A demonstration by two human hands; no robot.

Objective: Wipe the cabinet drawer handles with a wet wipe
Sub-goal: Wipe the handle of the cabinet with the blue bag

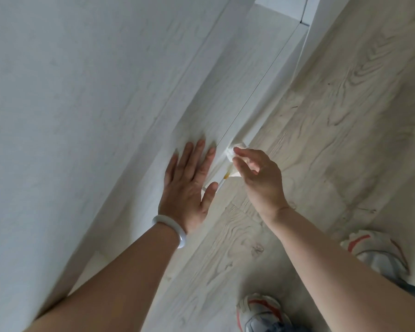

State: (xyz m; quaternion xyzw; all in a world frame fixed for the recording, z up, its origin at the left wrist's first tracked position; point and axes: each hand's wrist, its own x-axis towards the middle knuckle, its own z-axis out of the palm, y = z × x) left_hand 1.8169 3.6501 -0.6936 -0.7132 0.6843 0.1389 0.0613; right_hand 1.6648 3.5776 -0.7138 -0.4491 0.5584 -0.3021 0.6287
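I look steeply down a white wood-grain cabinet [86,97]. My left hand [189,180] lies flat with fingers spread on a drawer front [201,111], a pale bangle on its wrist. My right hand [259,178] pinches a crumpled white wet wipe [233,154] against the drawer's lower edge, where a narrow white lip-style handle [217,172] runs. The wipe shows a small yellowish stain near its bottom. Most of the handle is hidden behind the two hands.
A thin dark seam [261,85] between drawer fronts runs up to the right. Below lies a pale wood-grain floor [333,116]. My two shoes, white with red trim [261,310] [374,252], stand at the lower right.
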